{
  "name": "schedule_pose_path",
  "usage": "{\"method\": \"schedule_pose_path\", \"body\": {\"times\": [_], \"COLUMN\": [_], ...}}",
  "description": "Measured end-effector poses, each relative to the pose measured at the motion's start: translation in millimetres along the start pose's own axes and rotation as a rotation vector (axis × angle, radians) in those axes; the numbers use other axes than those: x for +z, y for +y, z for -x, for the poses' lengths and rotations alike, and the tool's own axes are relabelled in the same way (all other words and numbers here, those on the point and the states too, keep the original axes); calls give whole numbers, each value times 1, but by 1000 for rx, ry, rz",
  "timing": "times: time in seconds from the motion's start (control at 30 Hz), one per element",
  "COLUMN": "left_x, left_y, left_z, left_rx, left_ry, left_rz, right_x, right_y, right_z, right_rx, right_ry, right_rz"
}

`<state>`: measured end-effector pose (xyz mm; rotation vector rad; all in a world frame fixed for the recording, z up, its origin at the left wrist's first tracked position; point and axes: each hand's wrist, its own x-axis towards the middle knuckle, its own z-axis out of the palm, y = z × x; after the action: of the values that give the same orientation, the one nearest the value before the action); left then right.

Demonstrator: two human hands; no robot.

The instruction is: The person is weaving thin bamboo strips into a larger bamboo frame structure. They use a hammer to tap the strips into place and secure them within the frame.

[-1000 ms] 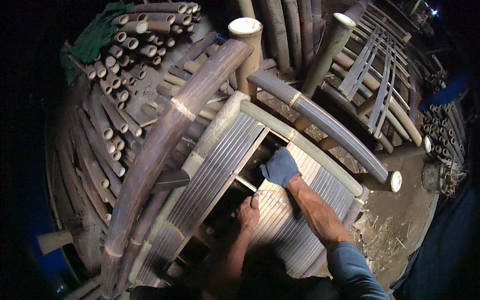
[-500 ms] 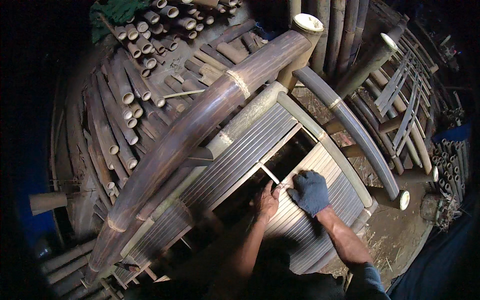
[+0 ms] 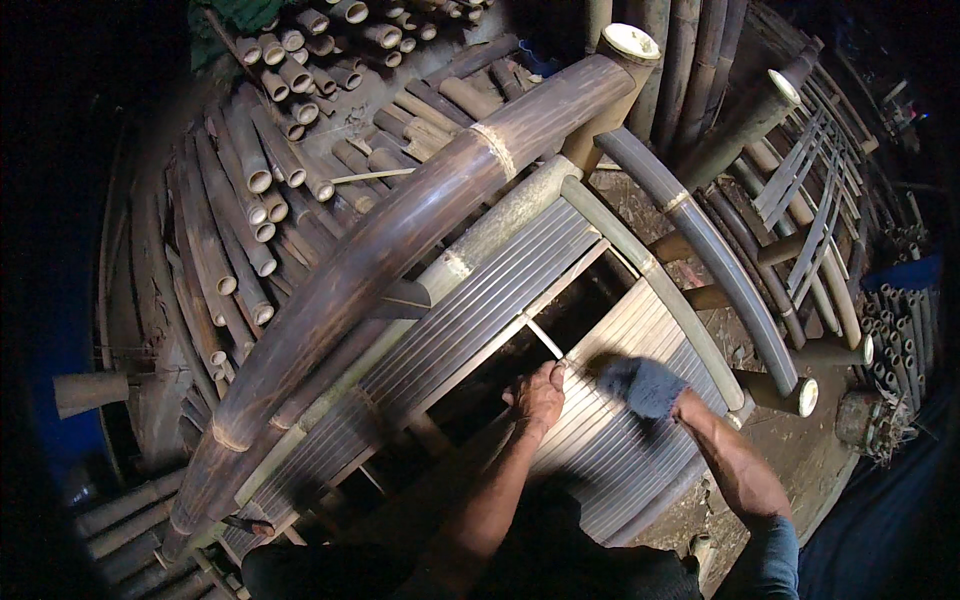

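Observation:
My bare left hand (image 3: 538,397) has its fingers curled closed around the near end of a thin pale rod (image 3: 542,338), beside the edge of a panel of bamboo slats (image 3: 625,335). That rod spans the dark gap between this panel and a darker slat panel (image 3: 480,305). Smeared by motion, my right hand (image 3: 645,387) in a blue-grey knit glove is over the pale slats, a little right of the left hand. Its fingers are too blurred to read. Both panels sit within a bamboo furniture frame with a thick dark curved top pole (image 3: 390,240).
A curved bamboo arm (image 3: 700,240) rises on the right. Cut bamboo poles (image 3: 215,230) are stacked at the left, with more pole ends (image 3: 310,75) behind. Loose split strips (image 3: 810,185) lie at the far right, above a bundle of thin tubes (image 3: 903,335).
My gloved right hand has moved off to the right, away from the left hand and the rod's end. The left hand stays at the rod's end. The whole view has shifted slightly.

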<state>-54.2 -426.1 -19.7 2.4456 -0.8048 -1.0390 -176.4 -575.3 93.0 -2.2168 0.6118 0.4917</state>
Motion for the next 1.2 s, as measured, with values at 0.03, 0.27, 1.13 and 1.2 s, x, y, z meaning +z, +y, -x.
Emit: {"method": "schedule_pose_path", "body": {"times": [0.03,0.27,1.13,1.2], "left_x": [2,4,-115,-137], "left_y": [-1,1,-117,-136], "left_z": [-1,1,70,66], "left_rx": [17,-26,293,329], "left_ry": [11,49,594,532], "left_rz": [28,-22,-515,-624], "right_x": [-10,-72,-3,-9], "right_y": [-4,-9,-10,-25], "right_z": [-2,-19,0,-38], "right_rx": [65,50,70,-157], "right_ry": [80,261,562,753], "right_rz": [-360,-651,316,278]}}
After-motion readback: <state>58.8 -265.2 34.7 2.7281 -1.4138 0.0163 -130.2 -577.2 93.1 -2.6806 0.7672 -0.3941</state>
